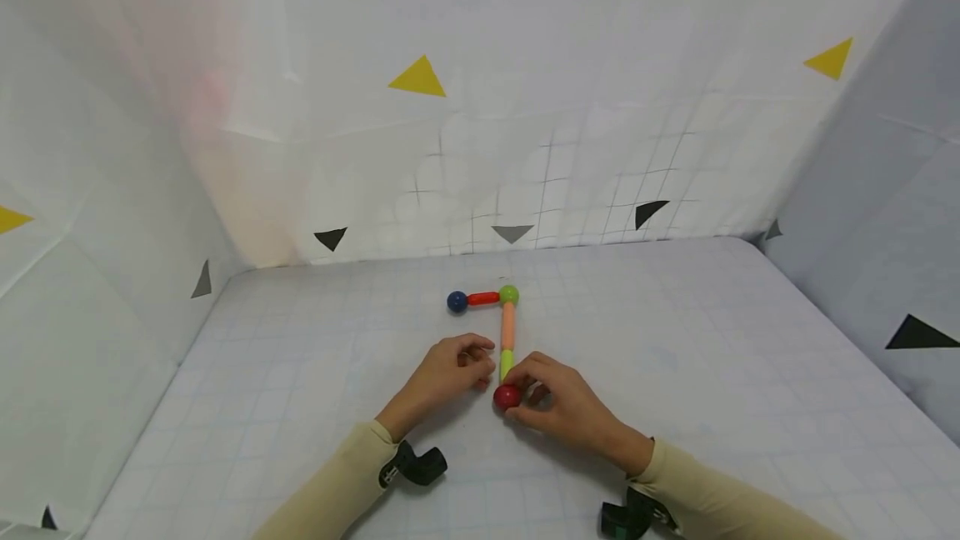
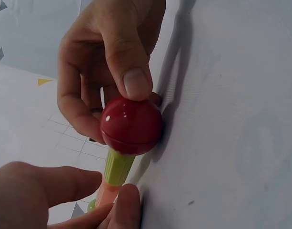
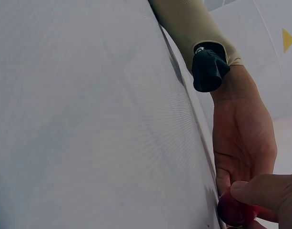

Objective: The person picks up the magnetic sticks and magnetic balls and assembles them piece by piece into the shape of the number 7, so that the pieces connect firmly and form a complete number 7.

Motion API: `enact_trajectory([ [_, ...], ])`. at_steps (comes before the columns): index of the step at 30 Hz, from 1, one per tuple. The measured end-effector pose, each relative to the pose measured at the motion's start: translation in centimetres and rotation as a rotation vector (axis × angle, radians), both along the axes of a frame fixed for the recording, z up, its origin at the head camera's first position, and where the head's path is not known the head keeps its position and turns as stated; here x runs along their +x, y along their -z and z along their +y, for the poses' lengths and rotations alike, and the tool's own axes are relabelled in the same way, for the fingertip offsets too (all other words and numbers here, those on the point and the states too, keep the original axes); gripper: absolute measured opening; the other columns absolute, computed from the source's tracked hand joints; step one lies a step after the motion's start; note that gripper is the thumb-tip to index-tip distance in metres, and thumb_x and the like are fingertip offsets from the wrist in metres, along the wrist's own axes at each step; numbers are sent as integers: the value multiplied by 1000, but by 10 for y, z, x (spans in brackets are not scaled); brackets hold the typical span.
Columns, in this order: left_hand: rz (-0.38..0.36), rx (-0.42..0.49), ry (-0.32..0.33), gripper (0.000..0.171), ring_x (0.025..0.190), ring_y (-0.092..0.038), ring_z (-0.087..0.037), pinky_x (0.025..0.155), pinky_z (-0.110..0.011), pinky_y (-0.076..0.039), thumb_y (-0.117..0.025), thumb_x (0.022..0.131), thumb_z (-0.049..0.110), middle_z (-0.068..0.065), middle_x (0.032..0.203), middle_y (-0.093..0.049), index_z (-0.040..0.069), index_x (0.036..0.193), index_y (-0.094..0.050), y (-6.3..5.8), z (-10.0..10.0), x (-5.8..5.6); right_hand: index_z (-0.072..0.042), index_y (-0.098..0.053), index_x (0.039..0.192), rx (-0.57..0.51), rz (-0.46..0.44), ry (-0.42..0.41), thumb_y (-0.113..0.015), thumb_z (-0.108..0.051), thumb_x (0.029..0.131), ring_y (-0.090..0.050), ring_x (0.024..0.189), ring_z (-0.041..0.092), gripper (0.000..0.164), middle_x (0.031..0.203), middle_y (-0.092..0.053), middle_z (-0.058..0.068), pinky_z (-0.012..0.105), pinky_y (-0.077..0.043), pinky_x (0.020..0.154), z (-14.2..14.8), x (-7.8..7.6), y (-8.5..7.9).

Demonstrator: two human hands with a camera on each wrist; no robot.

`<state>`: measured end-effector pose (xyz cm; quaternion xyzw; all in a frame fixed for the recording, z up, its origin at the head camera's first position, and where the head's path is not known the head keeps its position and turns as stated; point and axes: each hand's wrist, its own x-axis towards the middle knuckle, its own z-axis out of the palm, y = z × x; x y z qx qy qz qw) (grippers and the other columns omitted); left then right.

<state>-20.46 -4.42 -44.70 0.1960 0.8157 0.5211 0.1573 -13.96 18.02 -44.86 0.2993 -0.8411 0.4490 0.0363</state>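
A red ball (image 1: 507, 397) sits at the near end of a stick with a yellow-green part (image 1: 507, 363) and an orange part (image 1: 508, 325). My right hand (image 1: 558, 401) pinches that ball between thumb and fingers, as the left wrist view also shows. Just left of the stick is my left hand (image 1: 454, 369), its fingers loosely bent with nothing seen between them. At the stick's far end a green ball (image 1: 509, 295) joins a short red rod (image 1: 483, 298), which runs left to a dark blue ball (image 1: 457, 302). The joined pieces lie on the white surface.
The white gridded tabletop (image 1: 750, 373) is bounded by a white sheet (image 1: 337, 148) at the back and by sheets on both sides. Yellow and black triangles mark these sheets. Each wrist wears a black device, one being the left wrist camera (image 1: 420, 465).
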Motion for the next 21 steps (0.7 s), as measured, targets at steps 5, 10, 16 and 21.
enact_trajectory([
  [5,9,-20,30,34,81,-67,-14,81,-33,-52,-70,99,17,0,94,-69,3,129,-66,-2,-3,0,-15,-68,117,17,3,0,-87,-8,86,-65,92,12,37,108,-63,-7,32,-59,74,0,-1,3],
  [10,8,-36,60,36,85,-63,-15,79,-33,-50,-69,98,16,0,97,-67,3,131,-65,-6,-6,-1,-15,-66,119,25,9,-12,-85,-11,89,-65,94,12,36,110,-63,-7,32,-58,75,0,-2,5],
  [16,-11,-39,61,37,85,-62,-15,76,-31,-49,-69,98,15,0,98,-66,3,133,-64,-8,-7,-1,-17,-65,120,39,3,-11,-84,-13,90,-64,94,11,36,111,-63,-9,31,-58,76,0,-5,7],
  [21,-14,-41,58,38,85,-61,-16,76,-32,-49,-70,98,17,0,99,-65,4,133,-64,-8,-7,-1,-16,-65,121,41,-11,-6,-85,-12,89,-64,95,12,37,111,-63,-9,32,-58,77,-1,-4,5],
])
